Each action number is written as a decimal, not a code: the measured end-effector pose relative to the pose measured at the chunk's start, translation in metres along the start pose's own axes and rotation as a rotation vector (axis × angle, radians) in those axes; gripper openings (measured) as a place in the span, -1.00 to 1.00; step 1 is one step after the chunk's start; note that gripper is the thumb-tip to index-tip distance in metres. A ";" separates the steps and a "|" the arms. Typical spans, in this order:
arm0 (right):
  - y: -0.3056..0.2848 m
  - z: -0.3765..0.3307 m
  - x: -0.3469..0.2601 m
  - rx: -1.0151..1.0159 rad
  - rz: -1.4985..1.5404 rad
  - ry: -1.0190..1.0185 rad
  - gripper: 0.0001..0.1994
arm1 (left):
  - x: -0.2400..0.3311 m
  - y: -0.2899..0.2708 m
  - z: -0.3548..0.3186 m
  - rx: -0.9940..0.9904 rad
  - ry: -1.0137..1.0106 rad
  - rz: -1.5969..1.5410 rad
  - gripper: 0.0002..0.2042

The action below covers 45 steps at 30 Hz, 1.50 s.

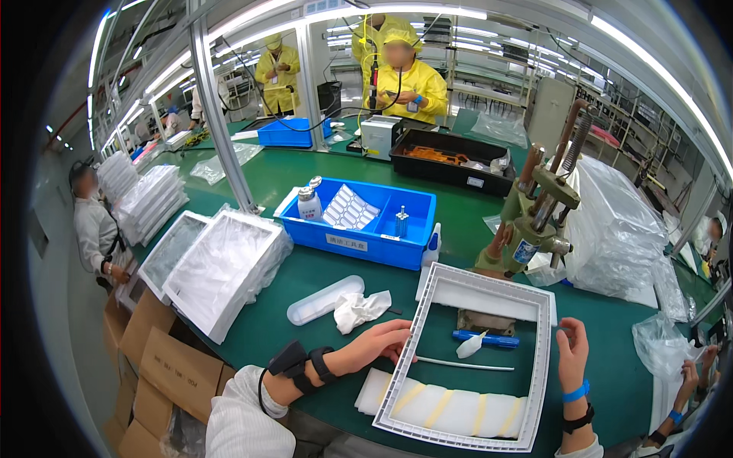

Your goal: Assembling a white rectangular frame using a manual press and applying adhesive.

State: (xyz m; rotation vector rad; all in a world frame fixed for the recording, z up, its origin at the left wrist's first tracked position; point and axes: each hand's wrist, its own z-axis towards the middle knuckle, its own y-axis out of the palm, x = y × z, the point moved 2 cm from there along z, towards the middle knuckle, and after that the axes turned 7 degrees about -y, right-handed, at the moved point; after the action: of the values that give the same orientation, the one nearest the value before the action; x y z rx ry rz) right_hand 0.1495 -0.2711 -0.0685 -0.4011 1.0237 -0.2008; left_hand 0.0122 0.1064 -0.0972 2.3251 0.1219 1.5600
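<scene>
A white rectangular plastic frame (544,343) rests tilted over a foam block wrapped with yellow tape (450,406) and a white foam strip (492,300). My left hand (376,343) has its fingers curled at the frame's left rail, gripping it. Beside the right rail, my right hand (573,351) is raised with fingers loosely bent and apart, holding nothing. Through the frame's opening I see a blue marker-like tube (500,340), a small white pointed piece (470,346), a brownish block (473,321) and a thin white rod (469,365).
Left of the frame lie a crumpled white cloth (362,310) and a clear oblong case (324,300). A blue bin (366,248) stands behind, a green hand press (527,221) back right. Plastic-wrapped panels (221,267) stand left; cardboard boxes (179,374) sit below the table edge.
</scene>
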 end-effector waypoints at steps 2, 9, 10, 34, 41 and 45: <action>0.000 -0.009 0.019 0.152 0.075 0.102 -0.78 | -0.002 -0.003 0.000 -0.028 -0.034 -0.023 -0.59; 0.020 -0.017 0.012 0.016 0.209 0.182 -0.74 | -0.001 0.000 -0.005 -0.027 -0.043 0.003 -0.61; 0.020 -0.017 0.009 -0.003 0.190 0.192 -0.72 | 0.000 0.000 -0.006 -0.032 -0.046 0.008 -0.61; 0.021 -0.017 0.008 -0.004 0.134 0.164 -0.69 | 0.001 0.001 -0.006 -0.026 -0.039 0.018 -0.62; 0.021 -0.018 0.011 -0.008 0.137 0.170 -0.69 | 0.002 0.001 -0.006 -0.020 -0.039 0.033 -0.62; 0.020 -0.018 0.011 -0.020 0.139 0.185 -0.69 | 0.001 0.001 -0.006 -0.022 -0.037 0.035 -0.62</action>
State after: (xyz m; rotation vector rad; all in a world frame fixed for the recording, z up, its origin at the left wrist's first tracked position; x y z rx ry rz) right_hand 0.1388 -0.2603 -0.0936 -0.3324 1.2317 -0.1036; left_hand 0.0069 0.1071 -0.0935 2.3494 0.0554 1.5262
